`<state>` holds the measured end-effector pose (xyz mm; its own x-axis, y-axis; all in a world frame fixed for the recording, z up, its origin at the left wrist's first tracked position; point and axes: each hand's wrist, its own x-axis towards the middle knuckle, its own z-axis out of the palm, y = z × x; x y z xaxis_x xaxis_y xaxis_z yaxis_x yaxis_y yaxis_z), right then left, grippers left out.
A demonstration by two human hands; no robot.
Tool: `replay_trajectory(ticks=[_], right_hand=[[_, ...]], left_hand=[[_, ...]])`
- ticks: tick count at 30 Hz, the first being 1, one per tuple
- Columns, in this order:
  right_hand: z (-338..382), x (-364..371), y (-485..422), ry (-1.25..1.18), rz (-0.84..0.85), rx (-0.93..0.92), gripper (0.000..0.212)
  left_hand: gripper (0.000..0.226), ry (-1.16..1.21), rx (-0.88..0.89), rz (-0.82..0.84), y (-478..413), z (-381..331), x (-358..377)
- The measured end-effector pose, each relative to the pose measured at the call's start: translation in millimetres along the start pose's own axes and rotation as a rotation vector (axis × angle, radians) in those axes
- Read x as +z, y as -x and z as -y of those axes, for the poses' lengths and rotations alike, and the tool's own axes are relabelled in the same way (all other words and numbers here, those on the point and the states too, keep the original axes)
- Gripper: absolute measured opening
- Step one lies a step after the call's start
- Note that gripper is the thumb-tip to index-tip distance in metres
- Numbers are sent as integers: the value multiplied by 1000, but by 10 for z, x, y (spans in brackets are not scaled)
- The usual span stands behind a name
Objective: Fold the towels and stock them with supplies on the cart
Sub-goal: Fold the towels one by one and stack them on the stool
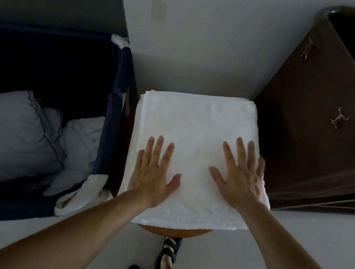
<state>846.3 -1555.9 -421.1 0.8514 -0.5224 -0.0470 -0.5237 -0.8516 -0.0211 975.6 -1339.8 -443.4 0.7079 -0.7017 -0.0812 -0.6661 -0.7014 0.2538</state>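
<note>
A folded white towel (pixel 196 123) lies flat across a small round wooden table (pixel 172 232) in the middle of the view. My left hand (pixel 154 173) lies flat on the towel's near left part, fingers straight and spread. My right hand (pixel 240 176) lies flat on its near right part, fingers also spread, the outer fingers at the towel's right edge. Neither hand grips anything.
A dark blue fabric bin (pixel 111 112) at the left holds white pillows and linen (pixel 14 135). A brown cabinet (pixel 321 130) with metal handles stands at the right. A pale wall is behind the table. My sandalled feet (pixel 167 255) stand on the light floor below.
</note>
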Motion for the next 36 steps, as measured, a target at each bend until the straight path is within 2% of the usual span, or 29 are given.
replay_trajectory(ticks=[2, 4, 9, 15, 18, 21, 24, 31, 36], right_hand=[[72, 195, -70, 2, 149, -2, 78], [56, 428, -60, -18, 203, 25, 78], [35, 614, -78, -12, 174, 19, 79], [106, 391, -149, -67, 228, 18, 87], [415, 141, -461, -136, 166, -51, 86], [970, -116, -820, -154, 119, -197, 85], [1607, -288, -1089, -193, 87, -324, 84], [3263, -353, -1601, -218, 94, -565, 82], [4377, 288, -1913, -143, 284, -517, 84]], left_hand=[[84, -35, 6, 124, -121, -30, 165], [85, -32, -21, 169, -136, 7, 354], [85, -28, -28, 145, -123, 31, 527], [85, -23, -10, 303, -192, 78, 241], [83, -52, -36, 199, -380, 318, -77], [82, -54, -176, 21, -573, 803, -554], [80, -44, -268, -38, -553, 1467, -944], [83, -35, -477, 17, -183, 3315, -1170], [84, 37, -465, 114, -306, 4553, -904]])
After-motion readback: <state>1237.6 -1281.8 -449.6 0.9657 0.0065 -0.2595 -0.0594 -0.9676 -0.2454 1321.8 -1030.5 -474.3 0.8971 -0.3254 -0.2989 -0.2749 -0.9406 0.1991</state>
